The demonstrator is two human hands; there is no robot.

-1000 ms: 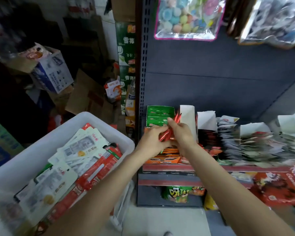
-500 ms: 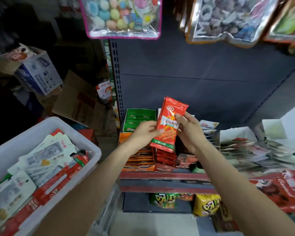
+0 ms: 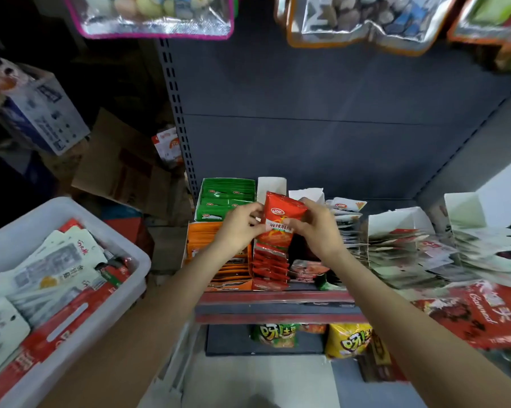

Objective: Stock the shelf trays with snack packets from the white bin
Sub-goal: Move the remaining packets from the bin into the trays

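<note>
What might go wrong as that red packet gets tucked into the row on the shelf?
Both the left hand and right hand pinch the red packet only near its top, so it may slip or buckle going in. The red row below looks tightly packed; pushing in could knock front packets off the shelf edge. It might also stray into the neighbouring orange tray.

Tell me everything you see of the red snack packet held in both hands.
The red glossy foil snack packet stands upright, with an oval logo near the top and a white text band mid-face. The left hand and right hand pinch its side edges. Its lower end meets the row of matching red packets in the shelf tray.
</note>
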